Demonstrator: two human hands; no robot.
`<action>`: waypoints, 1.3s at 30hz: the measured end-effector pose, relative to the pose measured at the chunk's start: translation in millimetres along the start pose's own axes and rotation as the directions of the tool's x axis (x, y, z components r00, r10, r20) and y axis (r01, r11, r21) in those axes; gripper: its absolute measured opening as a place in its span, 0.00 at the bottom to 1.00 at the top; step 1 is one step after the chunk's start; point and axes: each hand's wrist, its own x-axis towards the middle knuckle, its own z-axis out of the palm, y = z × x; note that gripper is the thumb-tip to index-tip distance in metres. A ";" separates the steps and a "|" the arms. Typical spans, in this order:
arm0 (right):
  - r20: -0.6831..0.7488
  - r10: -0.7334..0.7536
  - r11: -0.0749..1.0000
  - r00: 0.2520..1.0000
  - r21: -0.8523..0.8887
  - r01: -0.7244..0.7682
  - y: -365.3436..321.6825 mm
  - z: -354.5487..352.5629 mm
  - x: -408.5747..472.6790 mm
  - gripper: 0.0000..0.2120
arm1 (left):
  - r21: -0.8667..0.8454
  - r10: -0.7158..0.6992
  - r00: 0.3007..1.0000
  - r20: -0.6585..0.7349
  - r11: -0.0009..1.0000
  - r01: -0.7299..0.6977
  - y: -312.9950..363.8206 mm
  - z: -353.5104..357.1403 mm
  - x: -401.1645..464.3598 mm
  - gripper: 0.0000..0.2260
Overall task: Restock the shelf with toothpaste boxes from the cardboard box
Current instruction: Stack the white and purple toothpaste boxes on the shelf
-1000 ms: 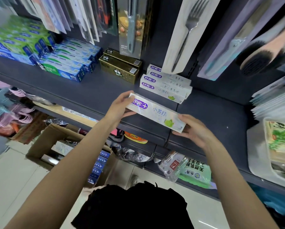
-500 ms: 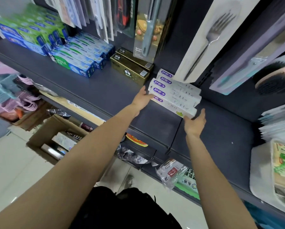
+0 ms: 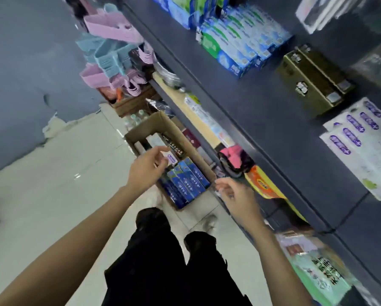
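Note:
A brown cardboard box (image 3: 163, 125) stands open on the floor below the shelf, holding several dark blue toothpaste boxes (image 3: 186, 184) and a white one with a purple logo (image 3: 171, 157). My left hand (image 3: 146, 171) hovers over the box with loosely curled fingers and holds nothing. My right hand (image 3: 233, 196) hangs empty to the right of the box, fingers relaxed. On the dark shelf (image 3: 262, 120), at the right, lies a stack of white toothpaste boxes with purple logos (image 3: 359, 146).
Gold boxes (image 3: 313, 78) and blue-green toothpaste boxes (image 3: 236, 45) lie further left along the shelf. Pink and blue plastic hangers (image 3: 110, 51) hang beyond the cardboard box. Packaged goods (image 3: 264, 184) fill the lower shelf. My dark trousers (image 3: 163, 261) and the pale floor (image 3: 52, 184) are below.
The white toothpaste box has been set on the shelf stack and released. Both hands have dropped from the shelf toward the cardboard box, and my view has swung down and left.

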 end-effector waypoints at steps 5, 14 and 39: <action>0.269 0.033 0.977 0.963 -0.210 0.025 -30.1 86.6 106.6 0.14 | 0.131 -0.310 0.950 0.041 0.944 0.303 -118.7 -32.4 52.7 0.19; 0.168 0.103 0.902 0.980 -0.432 -0.021 26.6 283.8 318.2 0.25 | -0.118 -0.634 0.763 0.127 0.754 0.646 -281.7 32.5 179.0 0.38; 0.304 0.222 0.851 0.927 0.404 -0.336 -53.8 225.6 270.4 0.50 | -0.603 -0.325 0.833 0.447 0.579 0.549 -184.4 8.5 172.9 0.25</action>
